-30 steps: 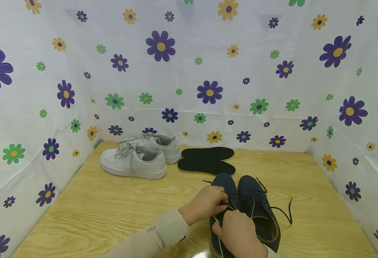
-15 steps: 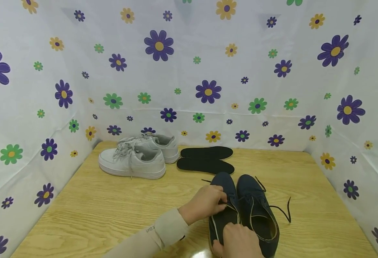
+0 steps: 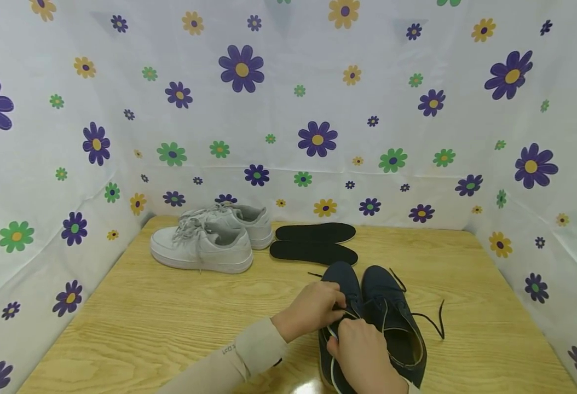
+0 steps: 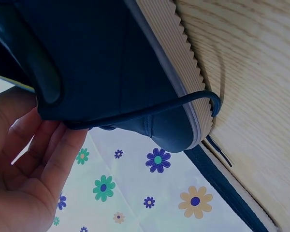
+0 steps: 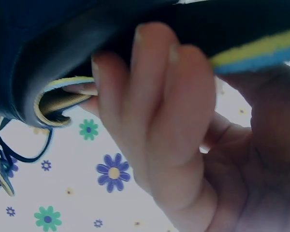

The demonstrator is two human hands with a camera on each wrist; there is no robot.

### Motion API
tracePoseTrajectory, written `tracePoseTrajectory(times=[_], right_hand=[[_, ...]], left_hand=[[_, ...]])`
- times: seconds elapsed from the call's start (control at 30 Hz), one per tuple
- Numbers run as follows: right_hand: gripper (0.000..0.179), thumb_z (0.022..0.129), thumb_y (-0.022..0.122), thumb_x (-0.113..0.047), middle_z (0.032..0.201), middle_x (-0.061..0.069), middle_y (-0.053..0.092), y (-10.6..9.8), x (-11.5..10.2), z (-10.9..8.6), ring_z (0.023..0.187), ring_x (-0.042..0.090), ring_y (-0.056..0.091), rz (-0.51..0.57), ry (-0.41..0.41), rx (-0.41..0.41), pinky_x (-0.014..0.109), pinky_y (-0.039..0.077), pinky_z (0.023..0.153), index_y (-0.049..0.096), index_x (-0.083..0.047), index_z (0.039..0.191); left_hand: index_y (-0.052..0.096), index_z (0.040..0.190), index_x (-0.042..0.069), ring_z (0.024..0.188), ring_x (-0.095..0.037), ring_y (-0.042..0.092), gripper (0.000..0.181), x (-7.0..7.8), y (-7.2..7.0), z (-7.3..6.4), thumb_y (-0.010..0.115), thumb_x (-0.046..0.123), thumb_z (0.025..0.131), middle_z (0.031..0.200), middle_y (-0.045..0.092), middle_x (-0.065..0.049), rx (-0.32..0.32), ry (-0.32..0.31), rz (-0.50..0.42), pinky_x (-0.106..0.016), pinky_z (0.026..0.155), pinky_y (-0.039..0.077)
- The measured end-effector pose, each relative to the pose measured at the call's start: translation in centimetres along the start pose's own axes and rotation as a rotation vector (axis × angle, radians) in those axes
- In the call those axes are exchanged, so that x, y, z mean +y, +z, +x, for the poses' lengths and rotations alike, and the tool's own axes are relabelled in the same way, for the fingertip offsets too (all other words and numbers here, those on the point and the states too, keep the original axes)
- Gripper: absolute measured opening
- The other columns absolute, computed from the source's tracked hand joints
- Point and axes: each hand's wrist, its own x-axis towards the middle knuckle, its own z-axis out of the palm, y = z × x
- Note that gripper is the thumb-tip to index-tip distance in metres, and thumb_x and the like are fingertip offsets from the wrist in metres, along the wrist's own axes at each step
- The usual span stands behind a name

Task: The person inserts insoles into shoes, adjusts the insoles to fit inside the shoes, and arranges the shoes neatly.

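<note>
A navy lace-up shoe (image 3: 340, 276) stands toe-away in the front middle, beside its mate (image 3: 381, 282). My left hand (image 3: 313, 306) grips the near shoe's upper by the tongue and lace area, its fingers (image 4: 63, 154) at the edge of the opening. In the right wrist view, my right hand (image 5: 159, 111) holds a black insole (image 5: 258, 50) with a yellow and blue layered edge, partly inside the shoe. Seen from the head, the right hand (image 3: 364, 355) covers most of the opening, and the insole's front part is hidden within the shoe.
White sneakers (image 3: 205, 249) stand at the back left of the wooden table (image 3: 180, 323). Two black insoles (image 3: 313, 253) lie side by side behind the navy shoes. A loose dark lace (image 3: 431, 323) trails to the right. A flowered cloth (image 3: 288, 109) encloses the table's back and sides.
My right hand drew back toward the heel half a second ago, showing the black insole in the shoe, and is now forward over the opening again. My left hand keeps its grip.
</note>
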Motion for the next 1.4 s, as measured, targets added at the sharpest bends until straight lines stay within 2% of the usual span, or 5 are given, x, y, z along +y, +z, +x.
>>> tracePoseTrajectory(times=[0.27, 0.43, 0.6, 1.2, 1.4], right_hand=[[0.037, 0.08, 0.076, -0.036, 0.058, 0.009, 0.051, 0.5, -0.9, -0.2, 0.046, 0.023, 0.051, -0.091, 0.085, 0.007, 0.034, 0.044, 0.041, 0.062, -0.004, 0.066], [0.055, 0.076, 0.074, -0.055, 0.078, 0.023, 0.061, 0.2, -1.3, -2.0, 0.054, 0.032, 0.058, -0.101, 0.192, -0.155, 0.043, 0.051, 0.05, 0.068, 0.0, 0.083], [0.045, 0.079, 0.074, -0.048, 0.085, 0.023, 0.061, -0.4, -0.9, -2.9, 0.061, 0.032, 0.06, 0.008, 0.267, -0.28, 0.047, 0.052, 0.058, 0.068, -0.004, 0.088], [0.019, 0.08, 0.077, -0.019, 0.066, 0.003, 0.057, 0.6, 0.9, -0.3, 0.062, 0.022, 0.055, 0.143, 0.047, 0.037, 0.037, 0.048, 0.056, 0.067, -0.008, 0.068], [0.021, 0.078, 0.078, -0.015, 0.062, -0.004, 0.06, 1.6, 1.6, 0.3, 0.059, 0.017, 0.057, 0.172, -0.043, 0.055, 0.031, 0.047, 0.054, 0.065, -0.012, 0.063]], left_hand=[[0.072, 0.079, 0.017, 0.065, -0.004, 0.051, 0.007, 0.0, 0.0, 0.0, 0.077, 0.019, 0.083, 0.073, 0.053, 0.006, -0.002, -0.013, -0.006, -0.012, 0.059, 0.039], [0.074, 0.085, 0.016, 0.072, -0.004, 0.057, 0.006, 0.1, 0.0, 0.1, 0.077, 0.021, 0.083, 0.08, 0.059, 0.006, -0.006, -0.021, 0.01, -0.012, 0.064, 0.044], [0.075, 0.087, 0.015, 0.072, -0.004, 0.057, 0.007, 0.2, -0.1, 0.2, 0.076, 0.021, 0.084, 0.082, 0.06, 0.006, -0.009, -0.035, 0.004, -0.012, 0.064, 0.044], [0.075, 0.088, 0.014, 0.072, -0.005, 0.057, 0.007, 0.3, 0.2, 0.2, 0.077, 0.02, 0.083, 0.081, 0.06, 0.005, -0.027, -0.059, -0.008, -0.012, 0.063, 0.044], [0.075, 0.088, 0.014, 0.073, -0.006, 0.058, 0.007, 0.2, 0.3, 0.2, 0.076, 0.019, 0.083, 0.081, 0.06, 0.005, -0.026, -0.074, -0.038, -0.012, 0.064, 0.044]])
